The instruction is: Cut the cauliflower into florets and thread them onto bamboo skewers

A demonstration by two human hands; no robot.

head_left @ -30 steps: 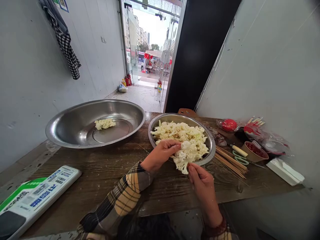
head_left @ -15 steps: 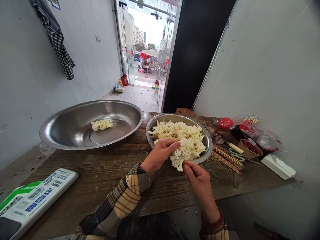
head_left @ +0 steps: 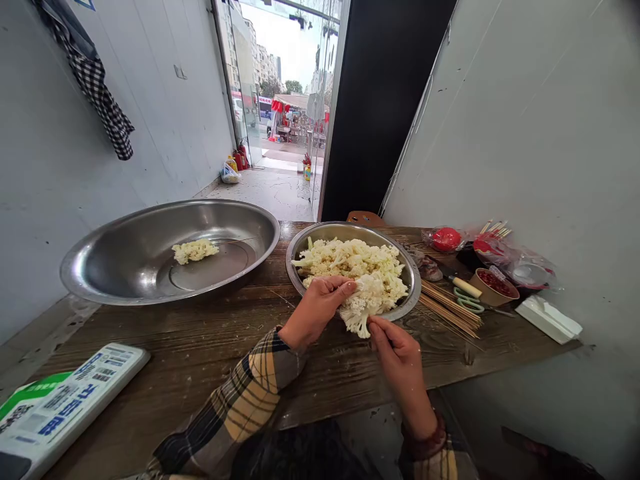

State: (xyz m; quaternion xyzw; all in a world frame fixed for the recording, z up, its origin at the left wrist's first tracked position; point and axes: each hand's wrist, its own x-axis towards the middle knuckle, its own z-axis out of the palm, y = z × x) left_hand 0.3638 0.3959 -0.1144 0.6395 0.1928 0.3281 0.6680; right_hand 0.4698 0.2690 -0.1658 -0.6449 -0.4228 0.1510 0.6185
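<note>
My left hand [head_left: 320, 310] grips a white cauliflower floret [head_left: 363, 307] between thumb and fingers, above the near rim of a round metal bowl [head_left: 415, 293]. Beneath it, the bowl is heaped with more cauliflower pieces [head_left: 345, 257]. The fingers of my right hand [head_left: 397, 350] pinch the floret's stem at its lower right end. Whether a thin skewer is also in that pinch, I cannot make out. To the left, a wide metal basin [head_left: 115, 260] has one clump of cauliflower [head_left: 195, 251] on its bottom, with a thin stick reaching out from it.
Right of the bowl lie bamboo skewers [head_left: 450, 308], green-handled scissors [head_left: 467, 300], a knife with a pale handle [head_left: 466, 287], a paper tub of red contents [head_left: 495, 285] and a white box [head_left: 549, 320]. A white-and-green device [head_left: 75, 400] rests at the table's left.
The view has shifted slightly, so the scene sits a little further left. Both hands keep their hold on the floret, which has barely moved.
</note>
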